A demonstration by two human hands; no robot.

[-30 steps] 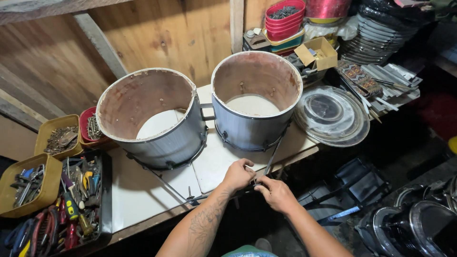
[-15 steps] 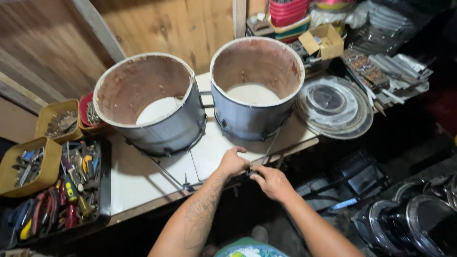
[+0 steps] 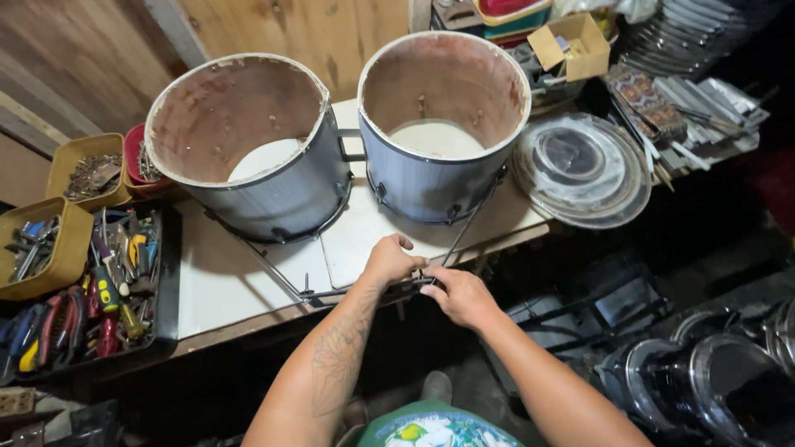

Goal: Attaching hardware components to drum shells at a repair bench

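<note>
A person is standing at a white surface, both hands meeting at its front edge on a thin metal rod. The left hand is curling over the rod, its grip closed around it; the right hand is pinching the same piece just beside it, fingers closed on the metal. The rod is lying nearly flat along the surface edge, its long axis running left to right. A second rod is slanting away from it toward the left drum.

Two open drum shells are sitting on the surface. The left drum is tilting toward the camera, showing a brown inner wall and a pale head at the bottom. The right drum is standing upright, just beside it, with the same brown wall and pale head inside.

At the left, a black tray is holding screwdrivers and pliers with coloured handles. Two yellow bins are sitting beside it, holding small metal parts, and a red tub behind them is holding more hardware. To the right of the drums, clear drum heads are lying stacked flat, with a small cardboard box behind them.
</note>
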